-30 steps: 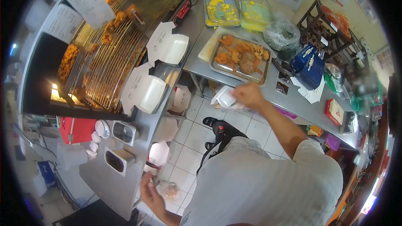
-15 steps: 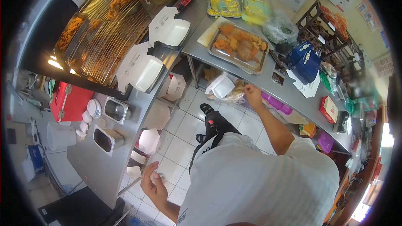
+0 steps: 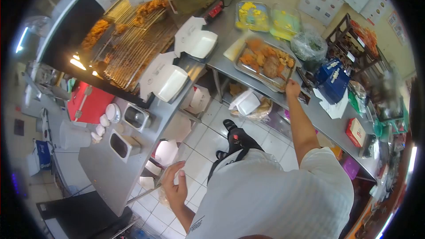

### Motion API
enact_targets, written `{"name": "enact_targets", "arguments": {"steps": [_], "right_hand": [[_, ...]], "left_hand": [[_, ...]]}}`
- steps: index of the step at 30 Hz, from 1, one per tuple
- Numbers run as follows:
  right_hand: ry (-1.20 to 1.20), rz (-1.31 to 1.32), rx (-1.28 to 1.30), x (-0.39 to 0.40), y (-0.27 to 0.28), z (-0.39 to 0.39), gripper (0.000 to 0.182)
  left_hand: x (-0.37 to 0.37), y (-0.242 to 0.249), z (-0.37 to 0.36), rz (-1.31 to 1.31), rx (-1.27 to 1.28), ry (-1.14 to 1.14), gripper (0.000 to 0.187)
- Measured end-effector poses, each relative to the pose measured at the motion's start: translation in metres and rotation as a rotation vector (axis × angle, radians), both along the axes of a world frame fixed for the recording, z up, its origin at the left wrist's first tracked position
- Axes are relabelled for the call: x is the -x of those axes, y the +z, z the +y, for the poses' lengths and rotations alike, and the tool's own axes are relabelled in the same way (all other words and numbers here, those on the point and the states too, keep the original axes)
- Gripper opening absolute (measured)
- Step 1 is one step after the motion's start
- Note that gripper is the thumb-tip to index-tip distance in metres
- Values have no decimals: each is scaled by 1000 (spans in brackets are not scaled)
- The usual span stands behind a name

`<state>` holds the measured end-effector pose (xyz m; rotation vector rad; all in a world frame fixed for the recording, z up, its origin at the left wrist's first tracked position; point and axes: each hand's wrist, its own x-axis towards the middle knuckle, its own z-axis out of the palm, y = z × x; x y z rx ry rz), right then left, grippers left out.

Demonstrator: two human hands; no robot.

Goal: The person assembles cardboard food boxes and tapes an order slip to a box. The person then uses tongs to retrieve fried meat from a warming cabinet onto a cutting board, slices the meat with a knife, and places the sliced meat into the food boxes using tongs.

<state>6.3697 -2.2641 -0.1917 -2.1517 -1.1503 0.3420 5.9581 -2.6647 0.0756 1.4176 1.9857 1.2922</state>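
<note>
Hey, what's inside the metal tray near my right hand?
The metal tray holds orange-brown food pieces and a larger, rounded brown piece. Anything directly beneath them is covered and can't be seen.

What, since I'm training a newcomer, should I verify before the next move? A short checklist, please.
1. Left hand free: ok, nothing visible in it, fingers loosely curled.
2. Right hand at the tray: ok, it is beside the corner.
3. Right hand's grip secure: cannot tell; whether it holds or touches anything is unclear.
4. Food on the tray: ok, brown and orange pieces lie there.
5. Lids up on the nearer white box and farther white box: ok, both open.
6. Gloves worn: not ok, both hands are bare.
</note>
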Motion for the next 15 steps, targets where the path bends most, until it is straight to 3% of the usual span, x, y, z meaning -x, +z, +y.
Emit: {"name": "enact_targets", "arguments": {"steps": [4,8,10,14,15], "right_hand": [[-6,33,249,-10,-6,23,63],[38,-19,218,0,14,16,67],[-1,-31,163,-2,1,19,57],[30,840,-146,6,15,3,35],[54,850,-179,3,7,4,33]], "left_hand": [[0,-4,6,26,31,-24,15],[5,-10,3,-76,7,-12,15],[8,-20,-1,-69,10,-3,15],[7,-33,-9,-81,17,5,15],[6,-35,-11,-91,23,6,15]]}}
